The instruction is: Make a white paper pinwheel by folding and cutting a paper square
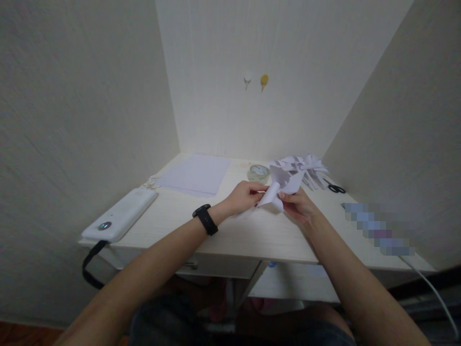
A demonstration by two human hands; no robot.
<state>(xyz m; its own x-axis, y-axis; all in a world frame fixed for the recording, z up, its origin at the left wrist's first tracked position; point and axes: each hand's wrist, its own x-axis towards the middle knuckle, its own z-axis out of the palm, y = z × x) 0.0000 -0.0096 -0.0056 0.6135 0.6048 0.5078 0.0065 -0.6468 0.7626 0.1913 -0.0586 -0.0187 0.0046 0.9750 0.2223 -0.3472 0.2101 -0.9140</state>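
Above the white desk, a white paper pinwheel [276,193] with curled blades is held between both hands. My left hand [245,196], with a black watch on its wrist, pinches the pinwheel's left side. On the opposite side my right hand [299,205] grips it, thumb on the paper near the middle. The fingertips behind the paper are partly hidden. Just behind the hands lies a roll of clear tape [258,172]. A pile of similar folded white paper pieces [311,166] sits at the back right, close to black-handled scissors [336,188].
A stack of white paper sheets [198,173] lies at the back left of the desk [230,240]. A white device [120,215] with a black strap rests at the left edge. At right is a blurred-out strip [376,230] with a cable. Two hooks [264,80] hang on the wall.
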